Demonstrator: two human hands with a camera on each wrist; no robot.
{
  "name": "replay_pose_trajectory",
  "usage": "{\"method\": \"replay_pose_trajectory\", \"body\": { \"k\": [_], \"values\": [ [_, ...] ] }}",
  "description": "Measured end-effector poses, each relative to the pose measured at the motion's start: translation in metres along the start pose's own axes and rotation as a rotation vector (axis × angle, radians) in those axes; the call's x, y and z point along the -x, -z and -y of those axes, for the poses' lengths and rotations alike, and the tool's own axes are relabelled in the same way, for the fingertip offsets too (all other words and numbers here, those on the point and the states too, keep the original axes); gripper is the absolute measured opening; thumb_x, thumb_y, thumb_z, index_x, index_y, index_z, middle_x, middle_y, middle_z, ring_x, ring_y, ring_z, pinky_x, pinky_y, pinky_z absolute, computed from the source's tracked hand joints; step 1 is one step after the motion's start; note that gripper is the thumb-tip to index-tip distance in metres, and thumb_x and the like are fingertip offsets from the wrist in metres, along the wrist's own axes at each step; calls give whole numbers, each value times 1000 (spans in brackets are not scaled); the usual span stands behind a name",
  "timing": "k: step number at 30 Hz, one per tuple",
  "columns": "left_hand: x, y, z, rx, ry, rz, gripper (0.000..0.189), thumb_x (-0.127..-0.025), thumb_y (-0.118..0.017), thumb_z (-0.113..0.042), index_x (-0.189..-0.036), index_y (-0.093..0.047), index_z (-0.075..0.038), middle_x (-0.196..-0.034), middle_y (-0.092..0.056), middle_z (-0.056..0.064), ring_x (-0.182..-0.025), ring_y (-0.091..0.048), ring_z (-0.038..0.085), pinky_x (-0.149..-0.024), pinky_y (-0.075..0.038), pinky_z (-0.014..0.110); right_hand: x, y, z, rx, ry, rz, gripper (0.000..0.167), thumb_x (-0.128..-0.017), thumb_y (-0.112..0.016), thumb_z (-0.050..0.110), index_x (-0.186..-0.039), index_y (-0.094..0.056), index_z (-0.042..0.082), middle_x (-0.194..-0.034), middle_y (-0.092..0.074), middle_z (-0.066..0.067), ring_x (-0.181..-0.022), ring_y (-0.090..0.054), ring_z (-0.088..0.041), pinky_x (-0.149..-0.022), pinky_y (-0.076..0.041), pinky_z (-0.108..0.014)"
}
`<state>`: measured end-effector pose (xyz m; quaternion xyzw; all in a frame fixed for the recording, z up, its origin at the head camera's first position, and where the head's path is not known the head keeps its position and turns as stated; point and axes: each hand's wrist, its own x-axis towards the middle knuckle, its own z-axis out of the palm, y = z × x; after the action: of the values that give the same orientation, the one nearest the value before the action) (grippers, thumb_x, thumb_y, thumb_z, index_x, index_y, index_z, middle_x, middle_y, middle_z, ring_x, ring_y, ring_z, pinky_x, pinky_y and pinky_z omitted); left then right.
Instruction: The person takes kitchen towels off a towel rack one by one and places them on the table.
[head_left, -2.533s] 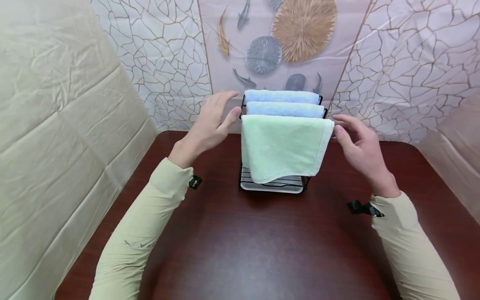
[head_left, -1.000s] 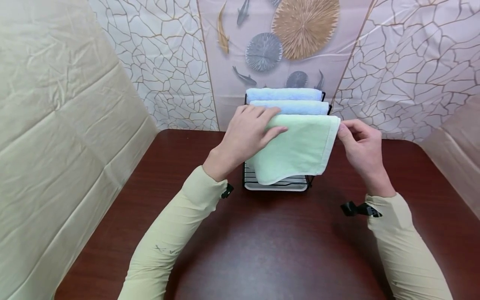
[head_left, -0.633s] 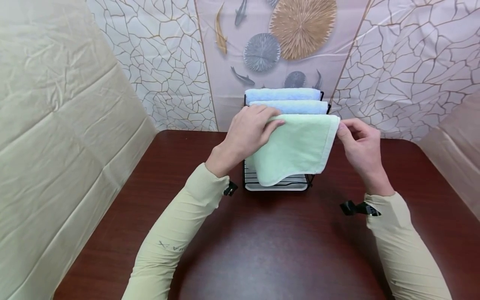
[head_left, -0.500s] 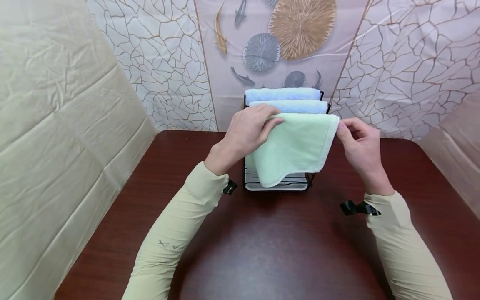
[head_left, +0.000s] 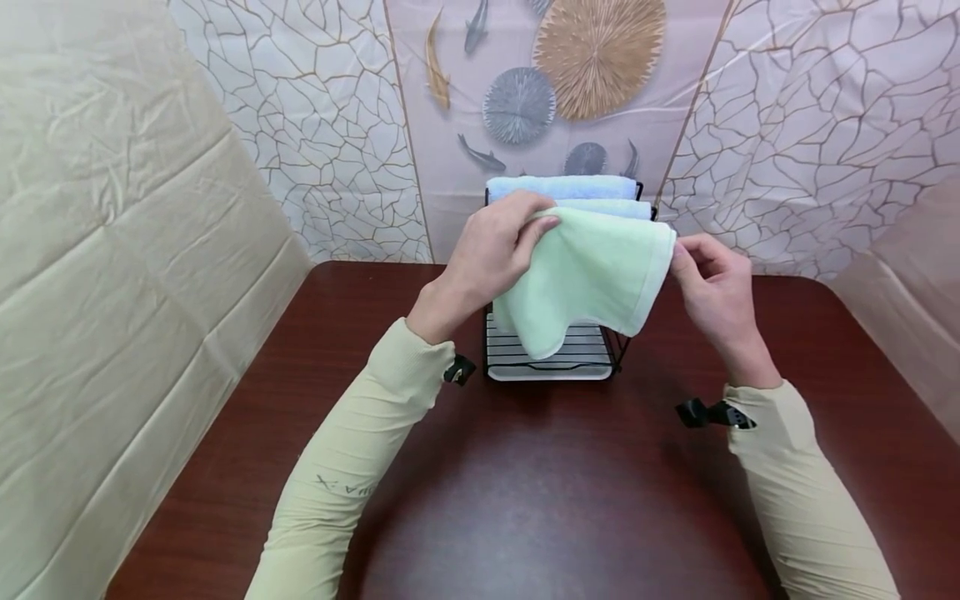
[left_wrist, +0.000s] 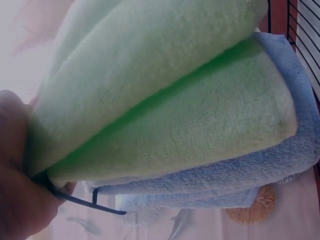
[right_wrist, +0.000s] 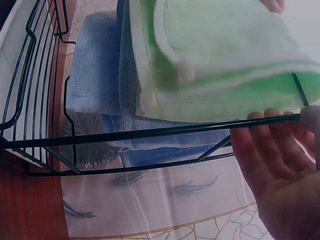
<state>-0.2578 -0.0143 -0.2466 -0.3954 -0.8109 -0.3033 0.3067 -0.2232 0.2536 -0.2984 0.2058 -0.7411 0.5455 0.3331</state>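
Observation:
A pale green towel [head_left: 600, 267] hangs at the front of a black wire rack [head_left: 619, 354]. My left hand [head_left: 483, 250] pinches its top edge near the left side and holds that part raised, so the cloth slants and its lower edge is bunched. At the towel's right top corner is my right hand [head_left: 720, 287]; in the right wrist view, the thumb and fingers of this hand [right_wrist: 280, 160] grip the end of the rack's upper bar [right_wrist: 200, 128], under the towel. Two light blue towels, one at the back [head_left: 562, 187] and one in the middle [head_left: 611, 208], hang behind the green one.
A white tray [head_left: 551, 375] lies under the rack's wire base. The rack stands towards the back of a dark red-brown table [head_left: 525, 500]. Behind it hangs a patterned cloth [head_left: 330, 108], and a beige cloth [head_left: 112, 250] closes the left side.
My left hand came in from the left, pinched the green towel's top edge and raised it. The towel's lower edge has risen, baring more of the wire base. My right hand closed at the corner.

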Motion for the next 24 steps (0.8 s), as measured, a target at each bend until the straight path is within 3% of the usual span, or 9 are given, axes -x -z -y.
{"method": "replay_pose_trajectory", "body": {
  "k": [8,14,20,24],
  "values": [
    [-3,7,0,32,-49,-64,21,-98,-60,-19,-108,-68,-3,-102,-70,9,-92,-63,17,-95,-47,25,0,-2,6,-4,-23,6,13,-95,-60,4,-87,-70,7,-71,-62,17,-60,-51,-2,-58,-40,-15],
    [-9,19,-3,46,-81,-103,23,-98,-60,-20,-108,-68,-1,-100,-70,9,-89,-61,18,-90,-48,26,-1,-3,7,-16,-20,11,19,-96,-58,5,-79,-66,10,-70,-61,15,-59,-52,-1,-56,-40,-14],
    [-19,30,-6,55,-114,-111,22,-99,-59,-19,-107,-68,-1,-101,-70,10,-89,-61,17,-86,-48,25,0,-4,10,14,-22,6,25,-95,-60,7,-74,-58,-7,-63,-55,9,-53,-45,-1,-50,-35,-16],
    [-26,39,-11,100,-132,-139,21,-99,-59,-16,-106,-68,2,-102,-70,12,-92,-62,18,-88,-48,22,1,-4,11,-36,-24,18,28,-95,-60,4,-76,-54,-17,-64,-61,5,-53,-55,-2,-51,-44,-14]
  ]
}}
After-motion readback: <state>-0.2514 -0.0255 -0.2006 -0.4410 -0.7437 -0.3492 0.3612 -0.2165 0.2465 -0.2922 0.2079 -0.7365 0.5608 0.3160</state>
